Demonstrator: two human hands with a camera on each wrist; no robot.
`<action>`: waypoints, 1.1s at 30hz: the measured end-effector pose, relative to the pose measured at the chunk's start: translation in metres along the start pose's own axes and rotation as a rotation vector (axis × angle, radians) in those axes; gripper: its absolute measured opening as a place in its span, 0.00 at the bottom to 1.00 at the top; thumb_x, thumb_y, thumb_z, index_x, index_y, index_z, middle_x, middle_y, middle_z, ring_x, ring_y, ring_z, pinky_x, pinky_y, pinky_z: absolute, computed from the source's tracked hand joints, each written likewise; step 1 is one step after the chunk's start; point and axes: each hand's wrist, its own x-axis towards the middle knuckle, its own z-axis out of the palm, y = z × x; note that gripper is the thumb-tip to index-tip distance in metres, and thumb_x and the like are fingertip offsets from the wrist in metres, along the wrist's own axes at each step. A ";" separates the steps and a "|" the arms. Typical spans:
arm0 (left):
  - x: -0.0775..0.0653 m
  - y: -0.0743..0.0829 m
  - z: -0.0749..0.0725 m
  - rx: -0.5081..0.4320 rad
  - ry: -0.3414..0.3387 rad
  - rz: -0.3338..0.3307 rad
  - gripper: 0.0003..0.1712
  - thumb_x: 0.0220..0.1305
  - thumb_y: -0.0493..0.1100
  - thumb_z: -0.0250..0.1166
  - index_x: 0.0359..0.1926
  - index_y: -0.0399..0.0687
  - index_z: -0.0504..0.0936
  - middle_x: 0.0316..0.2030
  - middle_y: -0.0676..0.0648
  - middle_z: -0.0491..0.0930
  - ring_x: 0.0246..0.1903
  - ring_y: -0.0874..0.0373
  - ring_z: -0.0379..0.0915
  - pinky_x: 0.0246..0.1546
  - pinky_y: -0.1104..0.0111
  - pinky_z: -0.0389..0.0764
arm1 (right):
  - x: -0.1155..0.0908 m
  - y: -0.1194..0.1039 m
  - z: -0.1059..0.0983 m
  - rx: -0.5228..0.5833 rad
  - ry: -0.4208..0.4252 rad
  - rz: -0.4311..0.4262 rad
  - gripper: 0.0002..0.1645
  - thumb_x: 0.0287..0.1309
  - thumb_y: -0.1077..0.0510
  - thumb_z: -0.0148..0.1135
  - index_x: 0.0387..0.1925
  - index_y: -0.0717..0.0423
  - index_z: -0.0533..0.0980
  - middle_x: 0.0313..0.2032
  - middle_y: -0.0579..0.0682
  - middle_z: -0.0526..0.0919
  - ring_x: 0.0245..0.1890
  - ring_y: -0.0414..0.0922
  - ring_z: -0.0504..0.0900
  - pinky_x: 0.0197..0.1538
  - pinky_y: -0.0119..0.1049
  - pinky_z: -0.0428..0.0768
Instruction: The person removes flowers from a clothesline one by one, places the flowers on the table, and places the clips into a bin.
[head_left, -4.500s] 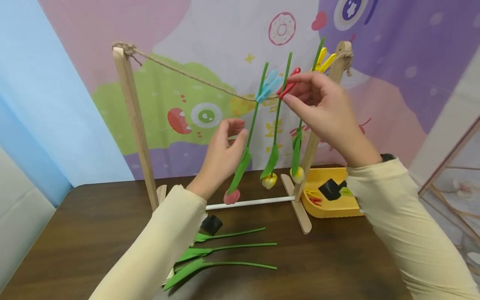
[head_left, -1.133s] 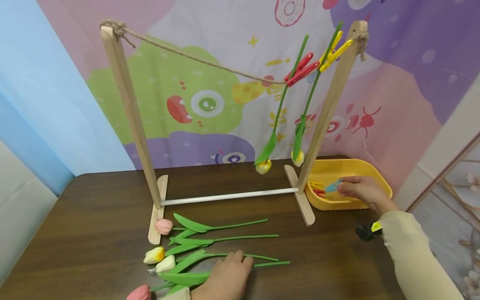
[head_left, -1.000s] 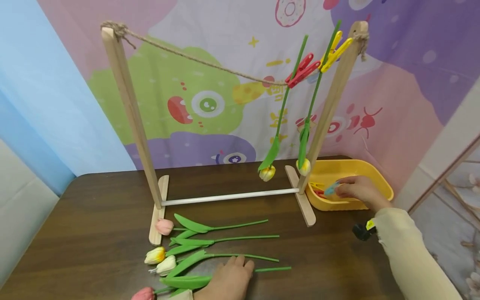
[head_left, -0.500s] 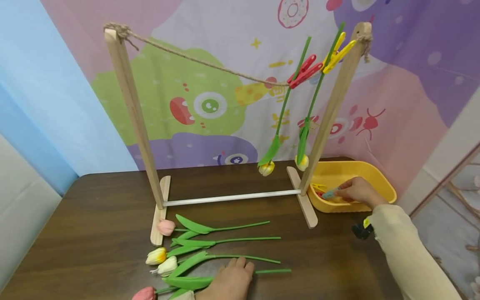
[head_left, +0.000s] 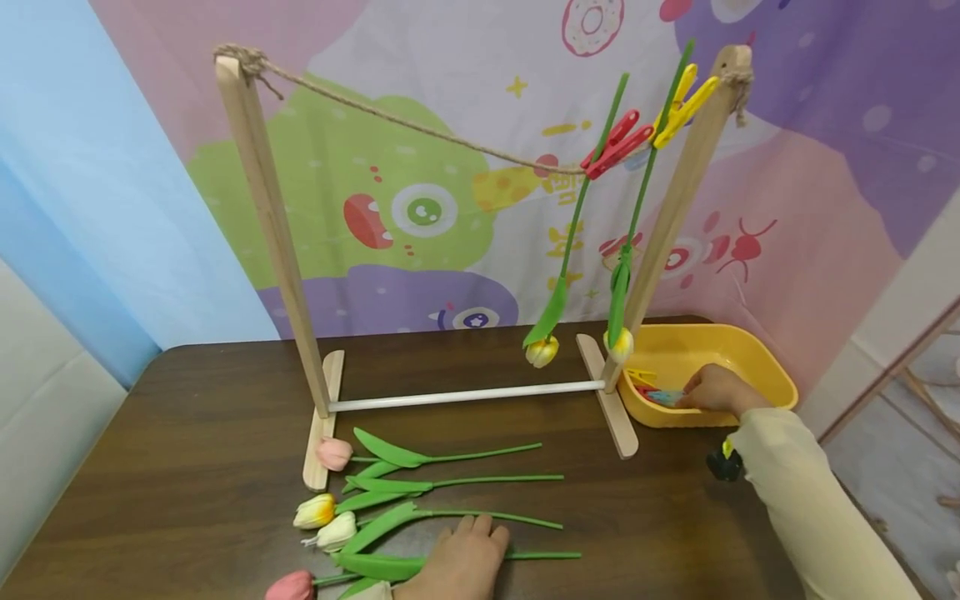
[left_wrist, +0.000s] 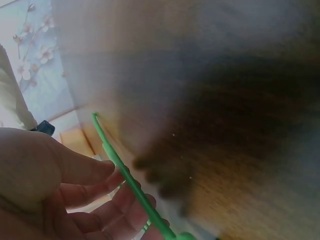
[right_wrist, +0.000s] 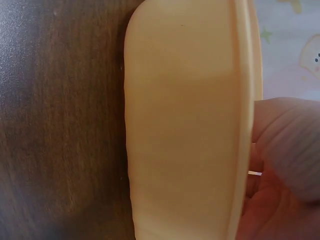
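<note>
My left hand [head_left: 461, 560] lies low over the table, its thumb and fingers around the green stem [left_wrist: 131, 182] of a tulip; a dark pink bloom [head_left: 291, 586] shows left of it. My right hand [head_left: 718, 390] reaches into a yellow tray [head_left: 772, 367], fingertips pinching the end of a light blue clothespin [head_left: 664, 397] low inside. In the right wrist view the tray wall [right_wrist: 185, 130] hides those fingertips. Beside the left hand lie a pale pink tulip [head_left: 333, 454], a yellow-orange tulip [head_left: 315, 511] and a white tulip [head_left: 336, 531], stems pointing right.
A wooden rack [head_left: 277, 242] carries a sagging rope [head_left: 420, 127]. From it two yellow tulips hang upside down, one by a red clothespin [head_left: 618, 146], one by a yellow clothespin [head_left: 684, 108]. A white bar [head_left: 465, 396] joins the rack's feet. More clothespins [head_left: 639, 377] lie in the tray.
The pink tulip and blue clothespin have come off the rope. The tulip now lies on the table under the left hand; the right hand has lowered the clothespin into the tray.
</note>
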 end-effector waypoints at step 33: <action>-0.004 -0.019 -0.068 -0.107 0.549 0.067 0.03 0.59 0.42 0.57 0.31 0.50 0.76 0.25 0.55 0.71 0.26 0.62 0.67 0.23 0.72 0.67 | -0.052 -0.068 -0.048 -0.028 0.392 -0.230 0.30 0.57 0.40 0.49 0.43 0.63 0.75 0.41 0.63 0.78 0.39 0.55 0.76 0.41 0.50 0.74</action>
